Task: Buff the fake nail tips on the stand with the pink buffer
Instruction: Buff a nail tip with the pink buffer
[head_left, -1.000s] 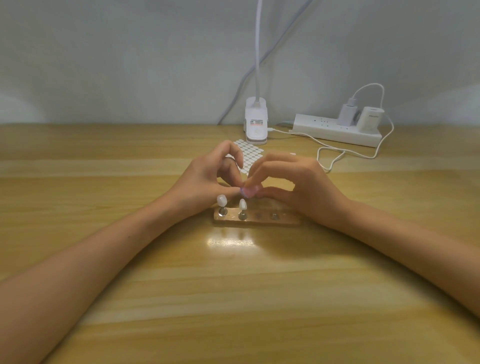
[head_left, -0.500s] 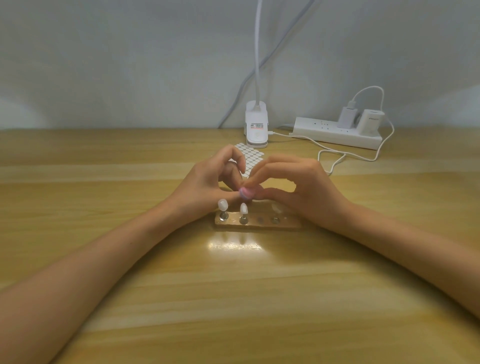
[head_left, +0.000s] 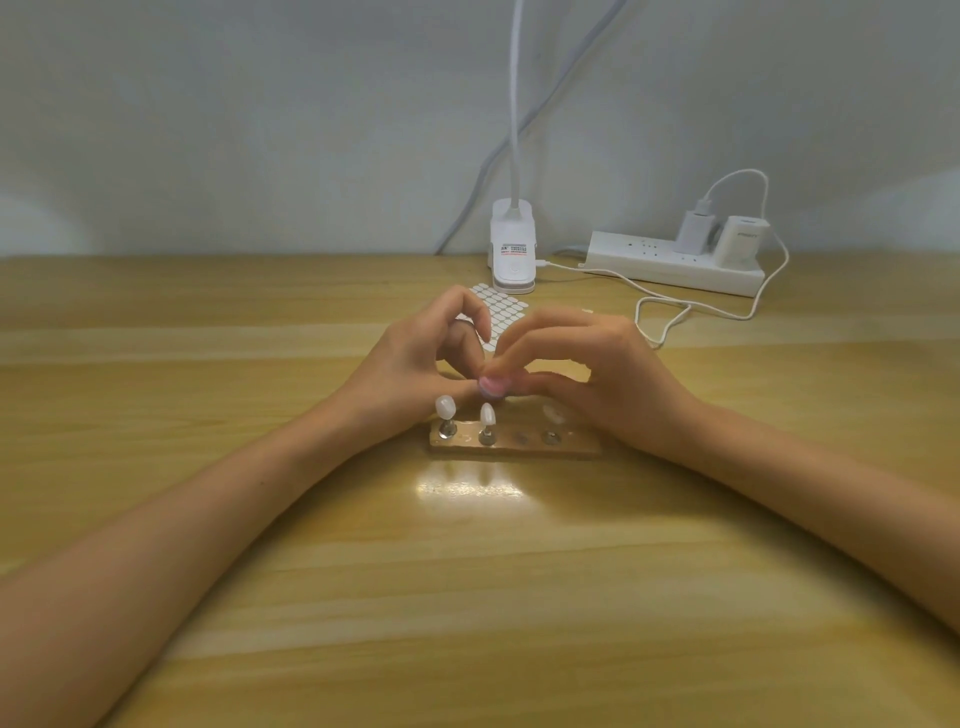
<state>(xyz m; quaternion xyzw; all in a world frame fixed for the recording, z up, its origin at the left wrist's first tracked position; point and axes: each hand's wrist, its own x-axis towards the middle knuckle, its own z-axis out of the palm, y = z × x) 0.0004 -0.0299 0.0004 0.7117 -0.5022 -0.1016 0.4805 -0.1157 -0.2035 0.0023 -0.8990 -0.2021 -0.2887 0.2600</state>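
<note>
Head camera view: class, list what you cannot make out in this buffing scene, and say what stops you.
All in the head view:
- pink buffer: only a blurred end shows; the right hand's fingers cover the rest.
- whether the left hand grips a nail tip: hidden between both hands.
- pale tip over the stand: blurred, in the right hand's shade.
- lamp: head cut off by the top edge.

Left grip (head_left: 410, 374) and right grip (head_left: 597, 379) curled, fingertips (head_left: 483, 332) meeting, left forearm (head_left: 208, 525) and right forearm (head_left: 810, 499) angled inward
</note>
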